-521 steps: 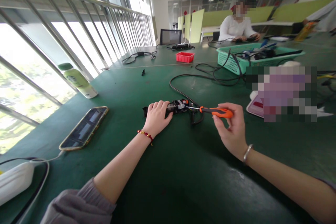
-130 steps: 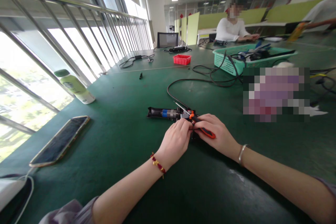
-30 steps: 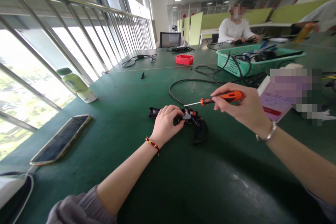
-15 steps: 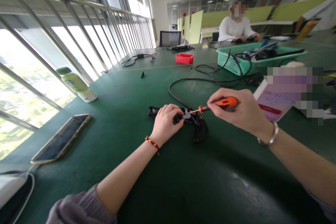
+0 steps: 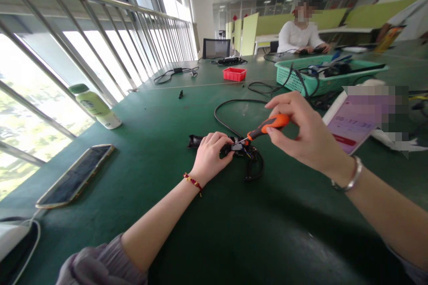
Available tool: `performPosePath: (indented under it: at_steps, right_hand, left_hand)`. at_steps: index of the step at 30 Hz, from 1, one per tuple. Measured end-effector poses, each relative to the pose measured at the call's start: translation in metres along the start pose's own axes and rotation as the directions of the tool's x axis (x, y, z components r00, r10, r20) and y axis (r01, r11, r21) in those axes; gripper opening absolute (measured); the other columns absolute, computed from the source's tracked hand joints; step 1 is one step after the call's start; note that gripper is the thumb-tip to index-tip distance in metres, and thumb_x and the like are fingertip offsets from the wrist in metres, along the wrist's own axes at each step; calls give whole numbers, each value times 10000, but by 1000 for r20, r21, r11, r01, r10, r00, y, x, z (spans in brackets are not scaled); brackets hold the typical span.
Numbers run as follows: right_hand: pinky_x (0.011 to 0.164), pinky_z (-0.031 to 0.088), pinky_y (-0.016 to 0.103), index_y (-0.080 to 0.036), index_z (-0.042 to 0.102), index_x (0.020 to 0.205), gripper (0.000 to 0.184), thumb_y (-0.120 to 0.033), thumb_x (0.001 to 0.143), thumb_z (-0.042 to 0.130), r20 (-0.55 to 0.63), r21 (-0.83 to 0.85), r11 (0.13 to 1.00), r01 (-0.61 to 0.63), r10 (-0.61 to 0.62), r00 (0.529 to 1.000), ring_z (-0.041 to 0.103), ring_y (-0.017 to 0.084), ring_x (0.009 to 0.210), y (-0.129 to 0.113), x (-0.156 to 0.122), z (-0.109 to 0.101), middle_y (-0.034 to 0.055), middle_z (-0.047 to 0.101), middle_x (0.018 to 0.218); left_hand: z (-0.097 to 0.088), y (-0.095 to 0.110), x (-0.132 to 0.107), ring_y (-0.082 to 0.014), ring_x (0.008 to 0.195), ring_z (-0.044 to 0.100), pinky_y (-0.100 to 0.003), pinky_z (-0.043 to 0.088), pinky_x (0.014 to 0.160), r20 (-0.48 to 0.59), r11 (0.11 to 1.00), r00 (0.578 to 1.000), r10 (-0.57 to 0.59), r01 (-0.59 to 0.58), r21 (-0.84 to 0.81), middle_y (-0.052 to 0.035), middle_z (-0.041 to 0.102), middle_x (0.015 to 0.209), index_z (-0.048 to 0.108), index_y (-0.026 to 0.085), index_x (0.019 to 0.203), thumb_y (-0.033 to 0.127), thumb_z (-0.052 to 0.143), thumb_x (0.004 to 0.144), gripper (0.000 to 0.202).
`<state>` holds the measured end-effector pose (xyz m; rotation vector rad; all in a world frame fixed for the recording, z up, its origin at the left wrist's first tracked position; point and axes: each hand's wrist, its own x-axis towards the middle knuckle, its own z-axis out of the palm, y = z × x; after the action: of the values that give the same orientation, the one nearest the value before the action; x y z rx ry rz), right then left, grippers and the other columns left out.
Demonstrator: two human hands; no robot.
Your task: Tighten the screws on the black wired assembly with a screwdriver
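Note:
My left hand [image 5: 212, 153] is closed around a black corded device [image 5: 195, 141] lying on the green table, thumb and forefinger at its middle. Past those fingertips the casing is open, with a small grey part and coloured wires showing. An orange and black screwdriver [image 5: 269, 125] slants down to the left, its tip at the open section near my left fingertips. My right hand [image 5: 304, 136] has its thumb against the handle, with the fingers loosely curved around and above it. The exact spot the tip touches is too small to tell.
A phone [image 5: 76, 176] and a green bottle [image 5: 95, 106] stand to the left. Farther back are a red tray [image 5: 234, 74] and a teal basket [image 5: 294, 81] of cables and tools. A lit screen [image 5: 351, 120] leans at right. A person [image 5: 299, 38] sits across the table.
My right hand has shifted its hold on the screwdriver, its fingers now raised and more loosely curved. The handle has moved a little left and tilted more upright. My left hand stays put.

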<state>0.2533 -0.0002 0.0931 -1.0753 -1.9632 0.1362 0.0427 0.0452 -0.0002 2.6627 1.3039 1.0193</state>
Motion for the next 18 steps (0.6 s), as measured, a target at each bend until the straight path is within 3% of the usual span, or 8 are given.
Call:
performPosePath:
  at_steps: [3, 6, 9, 11, 14, 18]
  right_hand:
    - [568, 419, 296, -242, 478, 1021, 289, -248, 756, 594, 112, -53, 998, -25, 31, 993, 571, 158, 630, -5, 15, -7, -19, 608, 740]
    - [491, 336, 287, -241, 512, 902, 241, -334, 738, 661, 159, -150, 985, -85, 109, 981, 495, 143, 509, -9, 30, -12, -42, 532, 570]
    - [485, 295, 278, -226, 503, 706, 237, -382, 736, 679, 124, -205, 977, -68, 95, 988, 482, 146, 492, -9, 40, -10, -36, 436, 468]
    - [490, 289, 275, -223, 498, 668, 255, -393, 745, 673, 89, -207, 978, -18, 38, 995, 492, 154, 500, -10, 42, -8, -32, 412, 448]
    - [485, 295, 272, -230, 535, 782, 204, -365, 733, 679, 108, -210, 978, 15, 8, 994, 498, 155, 494, -10, 38, -7, -35, 458, 472]
    - [469, 319, 270, -239, 519, 934, 272, -342, 727, 662, 165, -228, 972, 52, -14, 986, 515, 139, 500, -6, 30, -12, -13, 601, 639]
  left_hand:
    - [1, -1, 0, -204, 944, 539, -360, 447, 831, -3, 1000, 1000, 6, -6, -2, -26, 614, 1006, 613, 223, 967, 172, 648, 762, 214]
    - [1, -1, 0, -206, 952, 544, -369, 449, 841, -13, 1000, 1000, 9, -9, -14, -29, 615, 1014, 627, 223, 959, 181, 648, 776, 189]
    - [2, -2, 0, -205, 951, 553, -376, 458, 848, -23, 999, 1000, 2, -3, -34, -29, 619, 1004, 636, 225, 964, 190, 650, 787, 181]
    - [2, -2, 0, -203, 950, 559, -377, 463, 851, -30, 999, 1000, 0, -1, -46, -27, 623, 996, 638, 231, 974, 196, 645, 799, 178]
    - [2, 0, 1, -204, 950, 564, -378, 467, 850, -39, 999, 999, -7, 6, -40, -30, 629, 999, 639, 230, 984, 206, 632, 817, 169]
    - [3, 3, 2, -200, 927, 565, -372, 466, 840, -45, 999, 998, -41, 40, -20, -27, 631, 986, 639, 224, 973, 196, 625, 817, 158]
